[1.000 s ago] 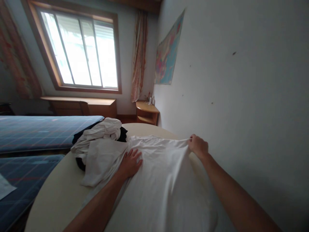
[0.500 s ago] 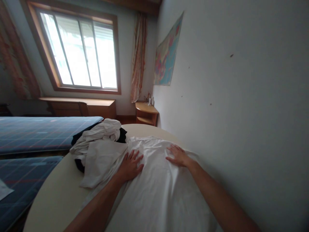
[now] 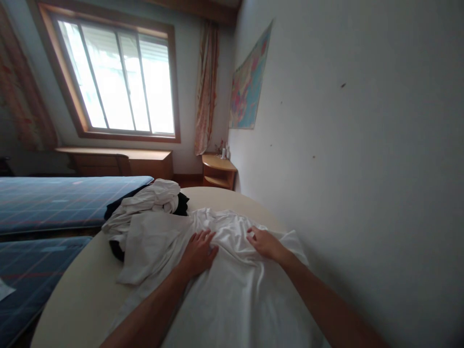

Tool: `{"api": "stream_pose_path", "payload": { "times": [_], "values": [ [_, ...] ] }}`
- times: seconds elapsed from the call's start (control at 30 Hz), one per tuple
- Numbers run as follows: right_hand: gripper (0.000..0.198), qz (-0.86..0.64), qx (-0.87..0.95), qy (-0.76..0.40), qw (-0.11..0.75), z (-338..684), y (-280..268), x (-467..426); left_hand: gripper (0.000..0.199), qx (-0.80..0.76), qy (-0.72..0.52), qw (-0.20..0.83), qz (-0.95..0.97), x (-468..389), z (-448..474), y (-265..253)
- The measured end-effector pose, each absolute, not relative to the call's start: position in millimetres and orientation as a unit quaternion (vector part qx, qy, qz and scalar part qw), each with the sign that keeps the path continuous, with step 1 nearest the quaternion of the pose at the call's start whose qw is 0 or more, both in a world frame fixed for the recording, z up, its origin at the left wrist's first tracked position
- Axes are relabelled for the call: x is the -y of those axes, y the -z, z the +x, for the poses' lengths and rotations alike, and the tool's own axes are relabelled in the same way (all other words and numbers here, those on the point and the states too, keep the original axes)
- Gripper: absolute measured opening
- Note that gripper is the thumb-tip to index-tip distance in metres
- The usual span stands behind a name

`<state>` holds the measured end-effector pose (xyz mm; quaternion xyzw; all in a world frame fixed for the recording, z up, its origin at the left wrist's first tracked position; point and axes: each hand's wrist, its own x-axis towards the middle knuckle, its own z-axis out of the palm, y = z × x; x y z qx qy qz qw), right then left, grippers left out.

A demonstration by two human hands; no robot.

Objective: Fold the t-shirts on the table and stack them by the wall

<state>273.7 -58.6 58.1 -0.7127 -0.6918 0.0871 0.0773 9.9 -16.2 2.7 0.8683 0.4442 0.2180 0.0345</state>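
A white T-shirt (image 3: 232, 299) lies spread over the round cream table (image 3: 76, 290), collar toward the far side, with one sleeve out to the left and the other near the wall. On its left upper part rests my left hand (image 3: 198, 252), open, fingers stretched over the cloth. My right hand (image 3: 266, 243) is on the right upper part, its fingers loosely bent and holding nothing that I can see. Wrinkles run through the cloth between and below my hands. Left of the shirt's collar sits a heap of white and black clothes (image 3: 152, 195).
A white wall (image 3: 362, 193) stands close on the right, with a map (image 3: 250, 84) on it. Blue plaid mattresses (image 3: 65, 203) lie to the left. Beyond the table are a wooden corner shelf (image 3: 219, 163), a desk (image 3: 145, 153) and a window (image 3: 119, 77).
Both hands have shifted slightly toward me over the shirt. The fingers of my right hand are more bent, and the cloth around the chest has bunched into more folds.
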Motion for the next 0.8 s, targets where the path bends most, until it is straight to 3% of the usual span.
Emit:
{"api": "stream_pose_path", "payload": {
  "times": [0.17, 0.47, 0.57, 0.8],
  "values": [
    [0.039, -0.818, 0.57, -0.011, 0.07, 314, -61, 37, 0.049, -0.45, -0.191, 0.04, 0.872, 15, 9, 4],
    [0.022, -0.823, 0.565, -0.009, 0.053, 333, -52, 19, 0.049, -0.447, -0.197, 0.032, 0.872, 15, 10, 5],
    [0.028, -0.831, 0.553, 0.011, 0.062, 327, -57, 11, 0.05, -0.454, -0.196, 0.028, 0.869, 14, 11, 7],
    [0.043, -0.768, 0.611, 0.028, 0.189, 299, -62, -6, 0.054, -0.516, -0.158, 0.01, 0.842, 11, 6, 5]
  ]
}}
